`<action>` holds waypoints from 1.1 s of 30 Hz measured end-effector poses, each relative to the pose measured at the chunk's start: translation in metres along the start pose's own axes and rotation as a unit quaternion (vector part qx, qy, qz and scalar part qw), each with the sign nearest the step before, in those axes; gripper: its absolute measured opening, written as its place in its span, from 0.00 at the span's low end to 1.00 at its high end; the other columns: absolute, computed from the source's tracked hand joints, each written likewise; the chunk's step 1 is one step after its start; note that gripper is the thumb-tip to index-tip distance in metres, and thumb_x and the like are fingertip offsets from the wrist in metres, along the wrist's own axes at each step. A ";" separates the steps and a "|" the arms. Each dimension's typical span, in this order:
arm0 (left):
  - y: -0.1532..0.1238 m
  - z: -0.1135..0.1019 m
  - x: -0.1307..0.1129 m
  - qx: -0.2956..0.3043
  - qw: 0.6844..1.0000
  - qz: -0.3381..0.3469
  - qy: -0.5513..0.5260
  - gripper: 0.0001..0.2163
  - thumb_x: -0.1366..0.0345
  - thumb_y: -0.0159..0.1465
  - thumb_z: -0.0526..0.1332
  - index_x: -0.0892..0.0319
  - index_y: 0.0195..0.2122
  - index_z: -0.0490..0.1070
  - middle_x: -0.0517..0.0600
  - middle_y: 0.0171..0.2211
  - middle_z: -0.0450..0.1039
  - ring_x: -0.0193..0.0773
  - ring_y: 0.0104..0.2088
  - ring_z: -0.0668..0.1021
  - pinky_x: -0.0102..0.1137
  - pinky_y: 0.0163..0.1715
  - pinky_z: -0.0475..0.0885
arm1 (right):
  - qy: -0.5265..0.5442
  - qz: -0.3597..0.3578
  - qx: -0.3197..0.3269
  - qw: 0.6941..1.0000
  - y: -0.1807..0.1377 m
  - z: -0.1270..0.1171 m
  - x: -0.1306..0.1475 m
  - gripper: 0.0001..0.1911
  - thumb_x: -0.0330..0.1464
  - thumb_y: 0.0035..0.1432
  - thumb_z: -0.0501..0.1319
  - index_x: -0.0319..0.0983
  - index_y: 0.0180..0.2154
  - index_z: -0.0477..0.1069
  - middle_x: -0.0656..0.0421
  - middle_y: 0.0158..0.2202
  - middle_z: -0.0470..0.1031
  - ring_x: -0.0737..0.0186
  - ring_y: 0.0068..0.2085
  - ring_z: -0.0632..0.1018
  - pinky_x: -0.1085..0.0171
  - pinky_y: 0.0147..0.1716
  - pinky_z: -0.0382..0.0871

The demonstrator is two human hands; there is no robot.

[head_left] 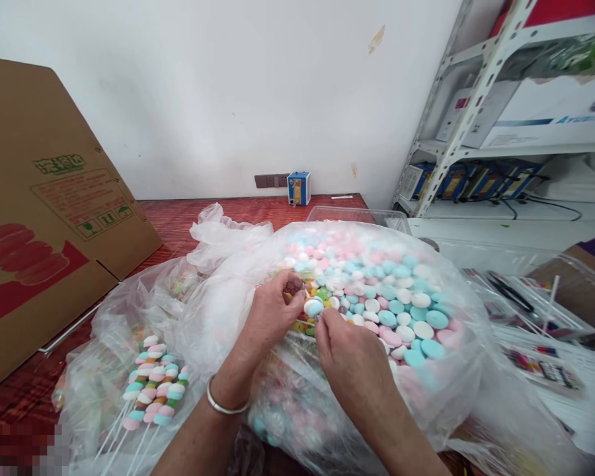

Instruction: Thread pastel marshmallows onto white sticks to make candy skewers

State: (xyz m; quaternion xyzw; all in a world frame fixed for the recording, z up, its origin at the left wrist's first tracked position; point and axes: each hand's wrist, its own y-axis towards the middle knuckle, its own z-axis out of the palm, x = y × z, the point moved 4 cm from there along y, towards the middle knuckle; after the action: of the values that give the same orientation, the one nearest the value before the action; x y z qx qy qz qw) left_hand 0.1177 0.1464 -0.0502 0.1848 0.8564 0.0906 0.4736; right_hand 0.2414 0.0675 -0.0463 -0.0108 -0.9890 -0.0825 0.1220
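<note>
My left hand (277, 303) is closed in a pinch, with a purplish-brown candy (293, 285) at its fingertips. Fingers of my right hand (344, 340) are closed around a thin white stick (305, 322). Between both hands sits a blue, white and orange marshmallow piece (313, 306); whether the stick runs through it, I cannot tell. Below them a large clear plastic bag (218, 297) lies open, full of pink, white and blue marshmallows (387, 318). Yellow and green gummy candies (321, 292) show beside my fingertips.
Finished-looking marshmallow skewers (156, 380) lie on plastic at the left. A cardboard box (44, 218) stands behind them on the red-brown table (173, 210). A small blue box (299, 188) is by the wall. Clear trays (540, 297) and a white metal shelf (456, 145) occupy the right.
</note>
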 end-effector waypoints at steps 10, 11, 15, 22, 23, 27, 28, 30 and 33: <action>-0.039 0.013 -0.037 0.054 0.994 0.071 -0.058 0.12 0.69 0.67 0.57 0.55 0.46 0.79 0.49 0.44 0.82 0.39 0.44 0.82 0.31 0.47 0.75 | 0.149 0.005 -0.157 0.976 -0.041 0.001 -0.022 0.16 0.31 0.69 0.47 0.40 0.30 0.67 0.62 0.19 0.71 0.65 0.19 0.72 0.65 0.22 0.50; -0.043 0.016 -0.041 0.063 0.993 0.079 -0.057 0.13 0.69 0.68 0.56 0.54 0.47 0.79 0.49 0.45 0.82 0.38 0.46 0.82 0.31 0.48 0.75 | 0.165 0.013 -0.167 0.972 -0.045 0.002 -0.026 0.16 0.32 0.69 0.47 0.40 0.30 0.67 0.62 0.20 0.71 0.65 0.20 0.72 0.66 0.22 0.51; -0.046 0.030 -0.054 0.101 0.990 0.063 -0.076 0.18 0.67 0.70 0.53 0.55 0.60 0.69 0.50 0.45 0.82 0.36 0.41 0.83 0.30 0.44 0.77 | 0.272 0.047 -0.191 0.942 -0.063 0.003 -0.048 0.16 0.36 0.70 0.49 0.41 0.30 0.66 0.62 0.23 0.72 0.66 0.24 0.72 0.69 0.25 0.59; -0.012 0.081 -0.078 0.139 0.962 0.202 0.121 0.15 0.75 0.66 0.55 0.56 0.47 0.78 0.53 0.43 0.79 0.42 0.44 0.80 0.34 0.45 0.74 | 0.317 0.139 -0.197 0.917 -0.088 -0.010 -0.093 0.15 0.42 0.67 0.53 0.40 0.35 0.71 0.63 0.23 0.73 0.65 0.24 0.72 0.69 0.25 0.63; -0.008 0.091 -0.078 0.154 0.952 0.213 0.154 0.15 0.76 0.64 0.56 0.57 0.46 0.78 0.55 0.43 0.79 0.44 0.45 0.79 0.36 0.46 0.74 | 0.311 0.145 -0.196 0.919 -0.090 -0.010 -0.097 0.16 0.43 0.67 0.53 0.40 0.35 0.71 0.63 0.24 0.74 0.64 0.24 0.72 0.69 0.25 0.63; 0.000 0.116 -0.070 0.187 0.930 0.231 0.215 0.12 0.77 0.62 0.58 0.59 0.42 0.78 0.56 0.38 0.78 0.47 0.44 0.78 0.40 0.48 0.72 | 0.299 0.156 -0.182 0.924 -0.096 -0.007 -0.107 0.17 0.44 0.66 0.53 0.41 0.34 0.71 0.63 0.22 0.73 0.63 0.23 0.72 0.68 0.24 0.62; 0.001 0.116 -0.068 0.181 0.935 0.225 0.204 0.12 0.76 0.62 0.58 0.59 0.42 0.77 0.55 0.39 0.79 0.46 0.44 0.77 0.40 0.48 0.72 | 0.298 0.154 -0.178 0.925 -0.096 -0.006 -0.107 0.17 0.45 0.66 0.52 0.41 0.33 0.71 0.63 0.22 0.73 0.63 0.23 0.72 0.68 0.23 0.61; 0.001 0.110 -0.064 0.163 0.954 0.198 0.153 0.12 0.75 0.62 0.59 0.58 0.44 0.77 0.54 0.41 0.79 0.45 0.45 0.78 0.38 0.49 0.72 | 0.295 0.146 -0.170 0.929 -0.095 -0.005 -0.108 0.18 0.45 0.66 0.52 0.41 0.31 0.70 0.62 0.22 0.73 0.63 0.23 0.72 0.68 0.23 0.61; 0.004 0.093 -0.057 0.140 0.977 0.145 0.074 0.15 0.74 0.62 0.58 0.56 0.48 0.76 0.50 0.42 0.80 0.40 0.41 0.79 0.34 0.46 0.73 | 0.283 0.137 -0.173 0.933 -0.094 -0.004 -0.109 0.18 0.44 0.66 0.52 0.41 0.30 0.68 0.63 0.22 0.72 0.64 0.22 0.71 0.68 0.23 0.60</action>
State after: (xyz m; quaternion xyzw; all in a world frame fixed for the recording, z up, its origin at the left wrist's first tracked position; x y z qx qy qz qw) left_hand 0.2243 0.1252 -0.0542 0.3641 0.8575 0.0510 0.3599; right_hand 0.3442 -0.0261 -0.0840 -0.1437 -0.8727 -0.2344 0.4034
